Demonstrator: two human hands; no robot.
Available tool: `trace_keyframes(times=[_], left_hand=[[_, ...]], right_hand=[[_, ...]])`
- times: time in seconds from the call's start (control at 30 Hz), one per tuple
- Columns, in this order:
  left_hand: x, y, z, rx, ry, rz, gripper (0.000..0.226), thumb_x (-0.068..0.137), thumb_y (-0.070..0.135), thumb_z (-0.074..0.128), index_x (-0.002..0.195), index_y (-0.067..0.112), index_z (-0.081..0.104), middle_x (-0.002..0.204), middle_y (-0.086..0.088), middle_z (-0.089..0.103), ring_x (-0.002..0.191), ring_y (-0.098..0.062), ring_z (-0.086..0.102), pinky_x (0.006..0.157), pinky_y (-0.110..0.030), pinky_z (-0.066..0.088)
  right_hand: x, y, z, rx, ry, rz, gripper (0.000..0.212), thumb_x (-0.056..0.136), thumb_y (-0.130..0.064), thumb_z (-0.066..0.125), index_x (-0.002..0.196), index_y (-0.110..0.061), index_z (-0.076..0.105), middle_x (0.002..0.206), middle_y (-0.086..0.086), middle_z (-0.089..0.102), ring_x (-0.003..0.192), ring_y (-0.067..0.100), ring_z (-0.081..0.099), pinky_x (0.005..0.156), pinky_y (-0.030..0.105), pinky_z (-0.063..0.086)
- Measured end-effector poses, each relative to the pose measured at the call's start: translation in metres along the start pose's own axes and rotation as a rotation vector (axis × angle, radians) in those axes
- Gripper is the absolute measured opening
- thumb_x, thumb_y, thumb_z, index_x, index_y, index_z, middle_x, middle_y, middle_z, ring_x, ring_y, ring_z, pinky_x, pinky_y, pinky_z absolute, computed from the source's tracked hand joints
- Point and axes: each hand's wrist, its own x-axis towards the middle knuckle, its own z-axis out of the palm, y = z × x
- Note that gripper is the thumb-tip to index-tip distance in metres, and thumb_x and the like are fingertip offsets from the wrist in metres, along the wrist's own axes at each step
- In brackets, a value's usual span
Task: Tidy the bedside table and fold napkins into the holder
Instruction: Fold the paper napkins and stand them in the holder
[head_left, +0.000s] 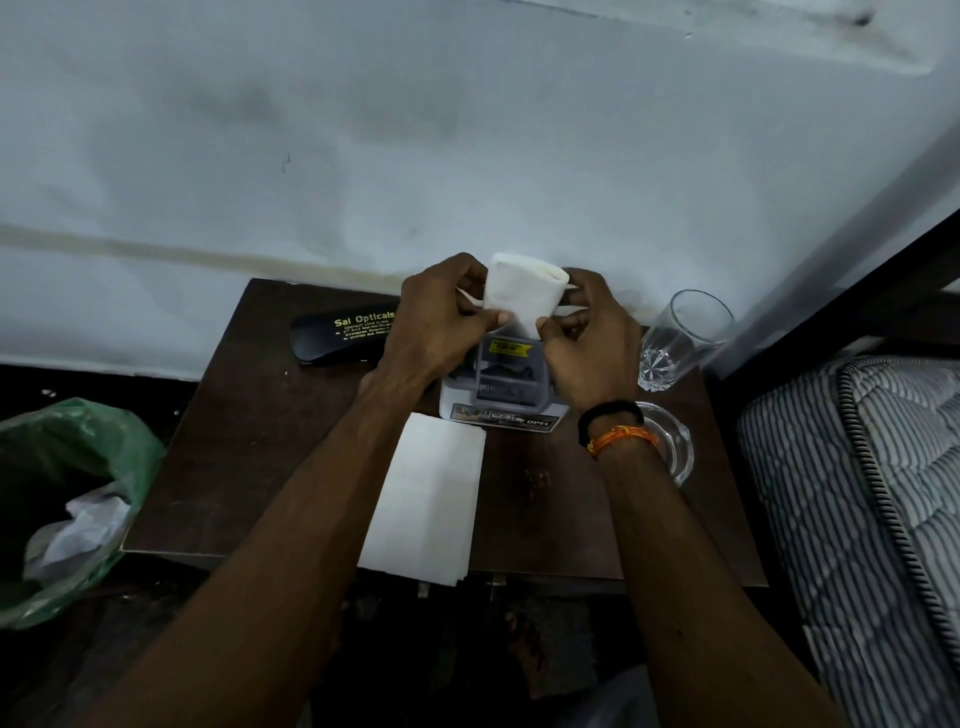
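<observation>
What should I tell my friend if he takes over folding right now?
Left hand and right hand: each has a grip on the white paper napkin, held up, partly folded, above the dark wooden bedside table.
The stack of flat white napkins lies at the table's near edge, partly overhanging.
The boxy grey item with an OPEL label, perhaps the holder, sits under the hands.
Done: no napkin visibly in a holder.
Left: finish this fold, fold the stack, put them in.

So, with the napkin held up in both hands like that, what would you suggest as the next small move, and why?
Probably lower the folded napkin into the holder directly below. Both the left hand and the right hand already pinch it, and it looks folded.
</observation>
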Motion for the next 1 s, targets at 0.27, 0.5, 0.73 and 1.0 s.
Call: trace_keyframes(times=[0.27, 0.5, 0.73, 1.0], left_hand=[[-0.026, -0.006, -0.026, -0.028, 0.299, -0.074, 0.022, 0.081, 0.017, 0.073, 0.088, 0.010, 0.053, 0.076, -0.003, 0.058, 0.068, -0.013, 0.056, 0.062, -0.024, 0.047], [-0.069, -0.046, -0.047, 0.365, -0.146, -0.310, 0.026, 0.075, 0.014, 0.078, 0.093, 0.007, 0.061, 0.097, -0.011, 0.066, 0.091, -0.028, 0.063, 0.079, -0.039, 0.054], [-0.103, -0.063, -0.055, 0.474, -0.283, -0.531, 0.059, 0.067, 0.029, 0.085, 0.118, 0.011, 0.062, 0.116, -0.010, 0.066, 0.105, -0.029, 0.064, 0.089, -0.044, 0.057], [-0.106, -0.054, -0.054, 0.307, -0.226, -0.709, 0.075, 0.061, 0.026, 0.092, 0.124, 0.004, 0.058, 0.123, -0.015, 0.062, 0.114, -0.032, 0.060, 0.096, -0.045, 0.052]], right_hand=[[-0.027, -0.027, -0.004, 0.085, 0.290, -0.171, 0.024, 0.078, -0.004, 0.059, 0.096, -0.017, 0.067, 0.094, -0.002, 0.066, 0.069, 0.007, 0.060, 0.066, 0.031, 0.054], [-0.077, -0.025, 0.002, -0.207, -0.481, 0.136, 0.007, 0.080, -0.022, 0.065, 0.073, -0.022, 0.068, 0.079, -0.008, 0.069, 0.080, 0.014, 0.066, 0.077, 0.029, 0.055], [-0.107, -0.020, 0.026, -0.387, -0.695, 0.310, 0.055, 0.077, -0.034, 0.078, 0.124, -0.011, 0.062, 0.128, 0.010, 0.061, 0.115, 0.027, 0.060, 0.094, 0.032, 0.053], [-0.126, -0.029, 0.042, -0.603, -0.639, 0.247, 0.084, 0.071, -0.037, 0.081, 0.137, -0.004, 0.041, 0.139, 0.017, 0.042, 0.127, 0.032, 0.045, 0.105, 0.036, 0.043]])
